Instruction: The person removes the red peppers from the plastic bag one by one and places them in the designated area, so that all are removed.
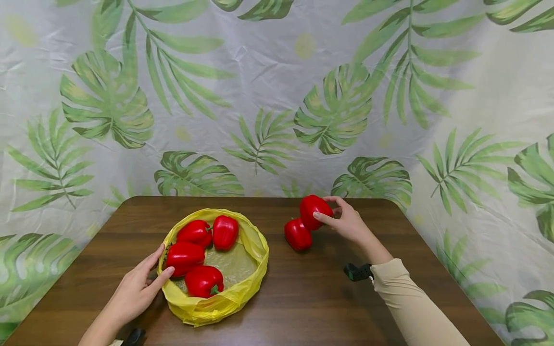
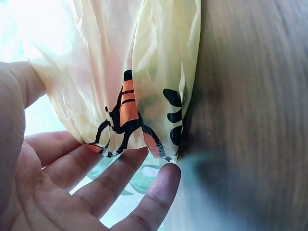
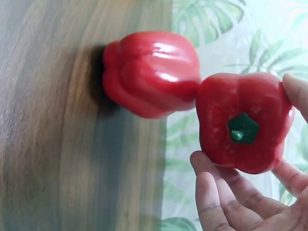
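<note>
A yellow plastic bag [image 1: 259,269] with its rim rolled open stands at the left of the table. Inside lie several red bell peppers, one of them a pepper [image 1: 203,281] with a green stem toward the near side. My left hand [image 1: 136,288] rests against the bag's left side, fingers spread and fairly straight along the printed plastic [image 2: 159,96]. Between thumb and fingers, my right hand [image 1: 348,223] grips a red bell pepper [image 3: 240,115], its green stem facing the wrist camera. Another bell pepper [image 1: 297,234] lies on the table right beside the held one.
The brown wooden table [image 1: 320,302] ends at a back edge close behind the right hand. Beyond it hangs a pale cloth [image 1: 268,86] printed with green leaves. A dark wrist device [image 1: 358,272] sits by the right sleeve [image 1: 411,298].
</note>
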A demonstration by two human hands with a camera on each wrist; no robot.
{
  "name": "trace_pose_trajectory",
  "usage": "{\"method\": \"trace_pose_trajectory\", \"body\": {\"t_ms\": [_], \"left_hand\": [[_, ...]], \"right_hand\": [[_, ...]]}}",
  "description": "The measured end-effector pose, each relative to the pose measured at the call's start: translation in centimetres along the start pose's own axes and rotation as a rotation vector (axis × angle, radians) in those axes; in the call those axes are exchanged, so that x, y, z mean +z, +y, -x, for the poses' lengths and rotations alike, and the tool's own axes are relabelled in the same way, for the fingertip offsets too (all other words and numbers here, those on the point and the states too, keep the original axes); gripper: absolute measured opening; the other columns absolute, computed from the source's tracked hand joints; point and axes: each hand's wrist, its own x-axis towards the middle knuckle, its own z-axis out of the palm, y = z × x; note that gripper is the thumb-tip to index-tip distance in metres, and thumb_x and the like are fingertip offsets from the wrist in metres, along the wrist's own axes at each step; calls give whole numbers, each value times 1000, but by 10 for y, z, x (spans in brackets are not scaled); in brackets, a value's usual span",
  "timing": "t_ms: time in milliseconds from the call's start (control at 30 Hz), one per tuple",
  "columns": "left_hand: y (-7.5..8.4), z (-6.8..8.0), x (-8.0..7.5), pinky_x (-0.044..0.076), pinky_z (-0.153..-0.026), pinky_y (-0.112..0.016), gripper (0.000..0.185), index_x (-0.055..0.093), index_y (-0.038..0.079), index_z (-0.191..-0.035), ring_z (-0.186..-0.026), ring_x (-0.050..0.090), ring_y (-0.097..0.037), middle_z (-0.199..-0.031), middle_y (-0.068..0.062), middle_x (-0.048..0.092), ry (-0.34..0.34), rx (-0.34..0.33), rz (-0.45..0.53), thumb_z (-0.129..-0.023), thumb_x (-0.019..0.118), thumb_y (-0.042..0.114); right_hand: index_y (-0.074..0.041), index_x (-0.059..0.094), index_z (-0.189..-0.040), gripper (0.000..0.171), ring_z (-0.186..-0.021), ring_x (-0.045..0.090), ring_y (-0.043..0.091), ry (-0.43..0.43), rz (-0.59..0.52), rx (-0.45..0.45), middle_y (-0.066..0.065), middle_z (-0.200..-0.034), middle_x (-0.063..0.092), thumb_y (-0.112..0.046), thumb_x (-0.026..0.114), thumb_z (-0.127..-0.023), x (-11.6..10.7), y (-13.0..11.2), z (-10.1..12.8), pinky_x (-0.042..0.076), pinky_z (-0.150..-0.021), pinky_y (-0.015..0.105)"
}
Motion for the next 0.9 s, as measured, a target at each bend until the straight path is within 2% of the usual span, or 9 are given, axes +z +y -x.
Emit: {"method": "trace_pose_trajectory", "body": {"t_ms": [133, 333, 567, 633, 900], "left_hand": [[0, 1, 0, 67, -84, -46, 74, 36, -2, -165, -134, 61, -54, -163, -36, 43, 1, -8, -11, -109, 64, 38], [1, 2, 0, 67, -84, -46, 74, 36, -2, -165, -135, 60, -55, -163, -36, 43, 2, -11, -21, -109, 64, 38], [2, 1, -1, 67, -83, -46, 74, 36, -2, -165, -134, 61, -55, -162, -36, 43, 0, -2, -18, -109, 64, 36], [2, 1, 0, 67, -83, -46, 73, 36, -2, -165, -134, 60, -55, -162, -36, 44, 3, 5, -15, -109, 64, 36], [0, -1, 2, 67, -83, -46, 73, 37, -3, -165, -135, 59, -55, -161, -36, 45, -1, 16, -21, -109, 65, 35]], "right_hand": [[-14, 46, -158, 72, -91, 72, 27, 3, 7, 8, 26, -132, 69, -49, 72, -101, -2, 7, -1, 62, -79, 33], [-13, 48, -156, 71, -102, 72, 42, 30, 24, 27, 26, -129, 71, -50, 73, -100, -2, 21, -4, 65, -82, 40], [-11, 49, -155, 75, -109, 73, 34, 64, 121, 39, 26, -133, 71, -54, 72, -98, 1, 40, -6, 64, -84, 41], [-10, 49, -154, 75, -106, 75, 32, 63, 127, 48, 26, -132, 72, -53, 72, -98, 2, 44, -6, 63, -84, 41], [-6, 48, -152, 74, -83, 76, 29, 30, 114, 85, 25, -119, 75, -51, 73, -98, 8, 53, 0, 59, -70, 31]]}}
